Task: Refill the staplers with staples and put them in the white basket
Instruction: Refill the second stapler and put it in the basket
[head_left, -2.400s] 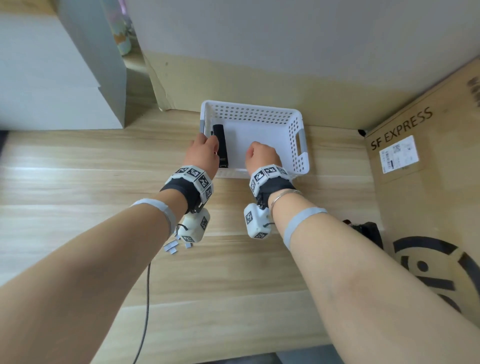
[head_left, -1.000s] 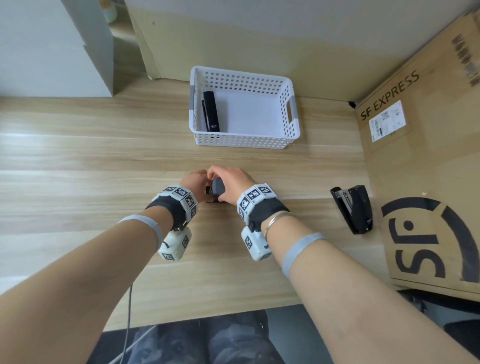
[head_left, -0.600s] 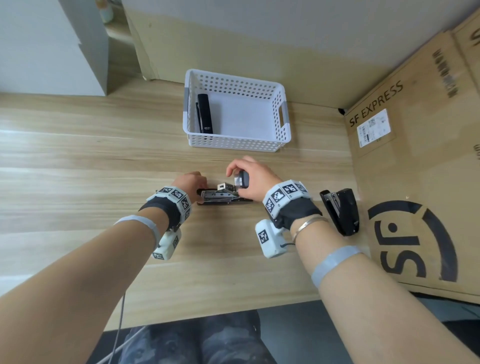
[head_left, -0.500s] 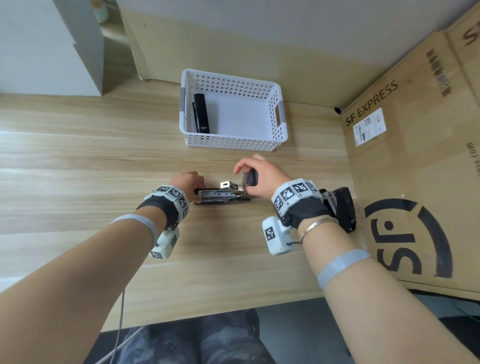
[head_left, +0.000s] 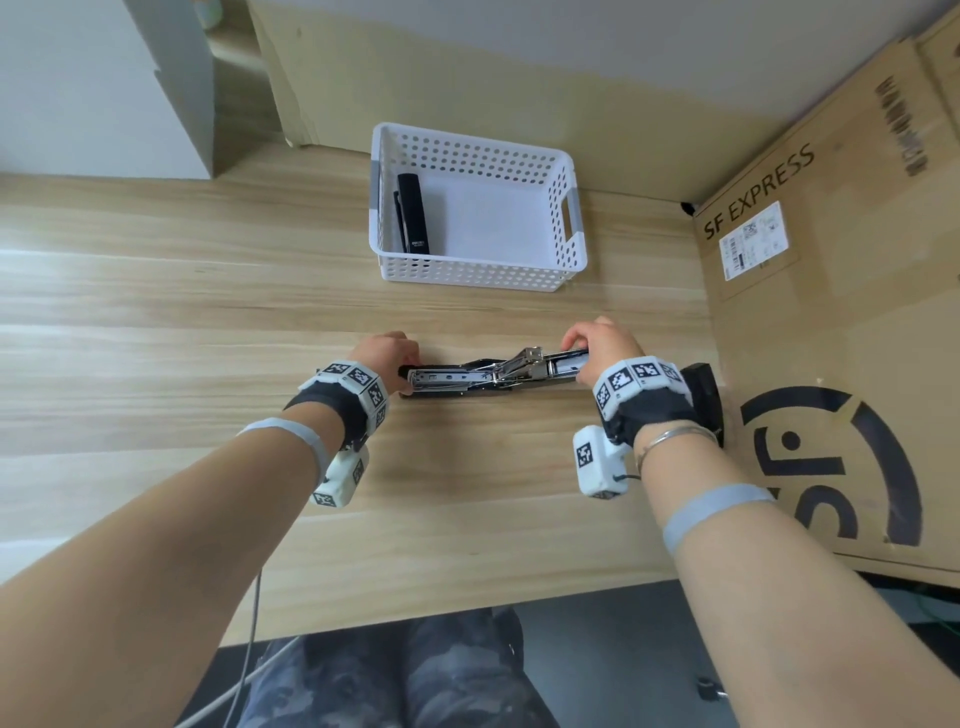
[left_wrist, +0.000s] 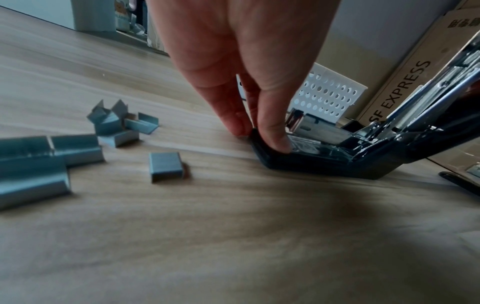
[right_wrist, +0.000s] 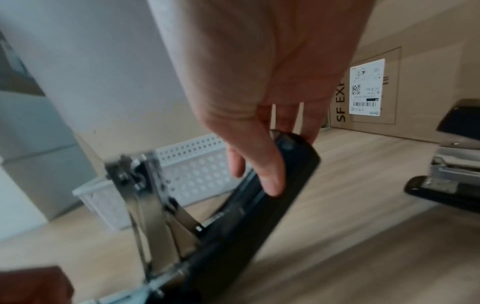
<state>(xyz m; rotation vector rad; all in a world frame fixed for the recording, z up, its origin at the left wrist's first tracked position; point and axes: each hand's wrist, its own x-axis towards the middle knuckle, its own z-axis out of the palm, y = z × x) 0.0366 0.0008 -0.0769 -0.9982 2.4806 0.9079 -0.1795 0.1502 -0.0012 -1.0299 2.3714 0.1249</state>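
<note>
A black stapler (head_left: 493, 375) lies swung wide open on the wooden table, its metal staple channel exposed. My left hand (head_left: 387, 358) pinches the front tip of its base (left_wrist: 267, 152) against the table. My right hand (head_left: 597, 345) grips the black top cover (right_wrist: 272, 195), folded back to the right. Loose strips of grey staples (left_wrist: 163, 168) lie on the table left of the base. The white basket (head_left: 472, 270) stands beyond, with another black stapler (head_left: 413, 213) lying along its left side. A third black stapler (head_left: 704, 395) sits by my right wrist.
A large SF EXPRESS cardboard box (head_left: 831, 291) walls off the right side. A cardboard panel (head_left: 467, 88) stands behind the basket, and a white box (head_left: 104, 88) sits at the far left. The table edge (head_left: 415, 618) runs just above my knees.
Both hands came back from the basket to the stapler on the table. My right hand swung its top cover open to the right while the left held the base down.
</note>
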